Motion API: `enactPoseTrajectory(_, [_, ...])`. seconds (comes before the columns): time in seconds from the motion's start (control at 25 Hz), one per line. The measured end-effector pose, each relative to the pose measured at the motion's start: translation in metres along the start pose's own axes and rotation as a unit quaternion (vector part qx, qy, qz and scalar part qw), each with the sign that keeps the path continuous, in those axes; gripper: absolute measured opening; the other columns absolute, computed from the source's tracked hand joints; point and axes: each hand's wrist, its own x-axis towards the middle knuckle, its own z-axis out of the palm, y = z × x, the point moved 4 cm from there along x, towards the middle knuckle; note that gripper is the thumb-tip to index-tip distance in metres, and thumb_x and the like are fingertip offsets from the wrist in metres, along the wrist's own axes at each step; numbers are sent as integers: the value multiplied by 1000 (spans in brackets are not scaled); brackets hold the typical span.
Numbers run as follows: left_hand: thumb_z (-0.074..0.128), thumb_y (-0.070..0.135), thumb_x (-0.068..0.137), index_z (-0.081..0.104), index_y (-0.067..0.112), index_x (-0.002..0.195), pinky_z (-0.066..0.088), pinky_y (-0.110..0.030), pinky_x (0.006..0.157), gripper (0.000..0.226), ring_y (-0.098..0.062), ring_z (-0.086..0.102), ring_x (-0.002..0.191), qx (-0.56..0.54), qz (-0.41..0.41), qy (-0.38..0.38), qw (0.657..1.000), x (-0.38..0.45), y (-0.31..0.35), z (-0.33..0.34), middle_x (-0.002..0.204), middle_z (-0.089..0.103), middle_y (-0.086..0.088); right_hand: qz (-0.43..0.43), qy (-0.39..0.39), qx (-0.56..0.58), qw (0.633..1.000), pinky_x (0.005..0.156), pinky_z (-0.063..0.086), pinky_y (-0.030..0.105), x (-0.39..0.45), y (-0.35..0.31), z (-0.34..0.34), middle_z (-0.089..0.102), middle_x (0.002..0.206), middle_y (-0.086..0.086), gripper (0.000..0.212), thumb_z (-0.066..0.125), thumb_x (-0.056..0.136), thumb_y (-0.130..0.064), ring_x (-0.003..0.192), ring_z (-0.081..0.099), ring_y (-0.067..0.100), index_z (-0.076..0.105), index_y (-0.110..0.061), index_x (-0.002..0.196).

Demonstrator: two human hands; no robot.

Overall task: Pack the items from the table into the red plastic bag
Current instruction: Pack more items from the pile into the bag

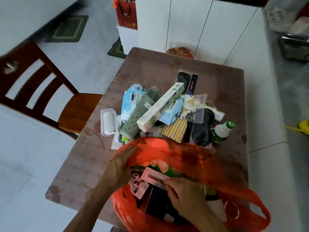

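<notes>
Under my hands, the red plastic bag (184, 158) is sitting open at the near edge of the bench (217, 81). My left hand (120, 166) is gripping the bag's rim and holding it open. My right hand (185, 193) is reaching inside, its fingers closed on a pink packet (153, 178). Beyond both hands, a pile is waiting: a long white box (160, 107), a green case (142, 113), cotton swabs (192, 104) and a green bottle (222, 131).

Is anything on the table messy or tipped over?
Yes. The green-and-white bottle lies on its side at the right edge of the heap instead of standing. The long toothpaste box sits slanted across the green holder. Everything is piled loosely, but nothing looks spilled or broken.
</notes>
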Motion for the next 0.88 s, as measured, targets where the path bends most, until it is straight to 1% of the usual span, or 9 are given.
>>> enactPoseTrajectory(0.08, [63,-9,78,44,19,141,55,-51,90,72,-38,56,121,-18,-5,-9,1000,11,-9,-4,142,50,-14,48,100,27,993,59,52,22,38,-8,-38,70,86,-11,19,52,91,-31,71,64,6,68,-25,99])
enactPoseTrajectory(0.16, [63,-3,82,35,38,141,56,-45,90,77,-34,57,121,-45,7,-55,997,25,-20,-3,144,47,-9,208,179,94,957,63,53,26,93,19,-51,69,97,-8,22,56,92,-31,76,64,8,64,-23,110])
enactPoseTrajectory(0.28, [57,11,84,26,66,133,58,-42,87,80,-30,59,119,-80,55,-63,993,28,-13,-4,145,42,-1,473,99,175,858,81,51,38,145,78,-30,62,121,7,57,63,84,-45,100,62,27,51,-14,130])
enactPoseTrajectory(0.36, [47,27,81,28,65,133,57,-44,89,67,-30,58,118,-114,100,-60,987,32,-13,-10,142,43,0,550,86,217,802,82,52,41,161,91,-10,63,117,10,66,69,78,-49,101,62,31,52,-9,128])
enactPoseTrajectory(0.48, [51,6,78,36,53,136,51,-27,96,76,-11,50,123,-139,135,-68,979,43,-23,-16,139,45,7,575,176,290,745,64,49,39,157,93,-1,67,82,10,26,74,79,-26,72,61,27,68,-5,93])
enactPoseTrajectory(0.6, [59,-4,74,48,38,134,45,-30,101,75,-7,43,126,-144,114,-90,979,52,-34,-4,137,43,12,585,190,359,702,65,45,33,143,102,2,68,87,12,19,75,79,-22,69,56,21,65,-6,78])
enactPoseTrajectory(0.72, [68,-11,74,54,28,134,36,-37,111,73,-9,37,135,-150,98,-129,975,52,-32,4,141,43,10,582,135,368,713,72,46,32,142,97,13,64,98,7,33,78,78,-33,85,60,23,62,-7,91])
enactPoseTrajectory(0.8, [68,-8,75,55,22,134,36,-41,111,67,-13,40,133,-138,114,-125,976,48,-24,-2,139,46,6,564,119,389,719,68,44,30,151,88,9,65,100,9,26,77,80,-23,80,58,20,61,-8,94])
enactPoseTrajectory(0.88, [60,0,75,55,18,134,38,-38,107,62,-14,41,128,-135,109,-104,979,43,-19,-10,136,44,8,529,146,388,741,61,42,30,150,80,-14,65,95,12,18,75,79,-18,76,57,22,61,-10,88])
